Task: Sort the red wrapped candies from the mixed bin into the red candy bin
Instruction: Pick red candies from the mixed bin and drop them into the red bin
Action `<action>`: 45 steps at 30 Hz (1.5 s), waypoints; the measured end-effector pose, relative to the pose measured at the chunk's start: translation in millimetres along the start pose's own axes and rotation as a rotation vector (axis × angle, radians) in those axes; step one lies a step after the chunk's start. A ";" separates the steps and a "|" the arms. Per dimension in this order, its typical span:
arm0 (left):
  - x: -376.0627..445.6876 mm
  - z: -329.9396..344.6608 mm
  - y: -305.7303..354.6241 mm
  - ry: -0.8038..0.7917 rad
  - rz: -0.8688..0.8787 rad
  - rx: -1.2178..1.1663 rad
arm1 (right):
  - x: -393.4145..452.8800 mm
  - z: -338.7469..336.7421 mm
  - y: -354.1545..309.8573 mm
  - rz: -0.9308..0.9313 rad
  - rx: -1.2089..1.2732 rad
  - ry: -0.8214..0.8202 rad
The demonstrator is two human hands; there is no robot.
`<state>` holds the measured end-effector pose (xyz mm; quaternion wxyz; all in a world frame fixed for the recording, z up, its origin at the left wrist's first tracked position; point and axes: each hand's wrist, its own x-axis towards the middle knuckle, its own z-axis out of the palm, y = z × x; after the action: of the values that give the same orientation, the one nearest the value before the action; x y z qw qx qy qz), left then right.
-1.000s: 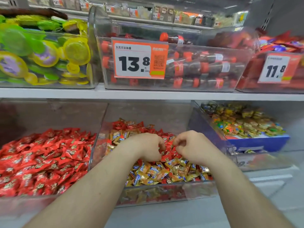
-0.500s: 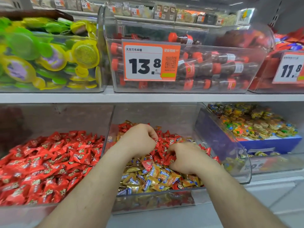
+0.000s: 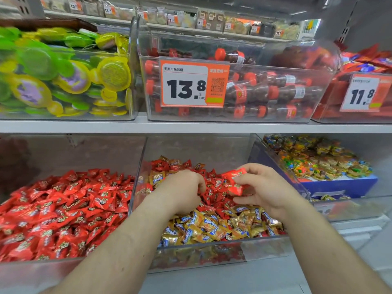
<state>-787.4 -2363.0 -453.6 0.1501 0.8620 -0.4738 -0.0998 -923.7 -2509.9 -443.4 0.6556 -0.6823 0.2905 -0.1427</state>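
Now my right hand (image 3: 263,187) up out of pile, pinching red candies (image 3: 234,181); half second back it was down digging. My left hand (image 3: 182,190) still low in mixed bin (image 3: 212,251), fingers curled in red ones, can't tell if holding any. Red candy bin (image 3: 31,270) next door, toward shelf's left end. Guess: carry them over next.

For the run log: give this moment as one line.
stage: picking | right hand: holds red candies | left hand: curled in mixed bin | red candy bin: left
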 end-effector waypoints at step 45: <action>30.4 5.9 6.5 0.150 -0.116 0.080 | -4.4 3.1 6.4 0.153 0.193 0.131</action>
<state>-778.2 -2393.0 -457.7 0.1446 0.8983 -0.4141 -0.0244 -926.7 -2504.6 -449.2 0.7067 -0.5812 0.3688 -0.1636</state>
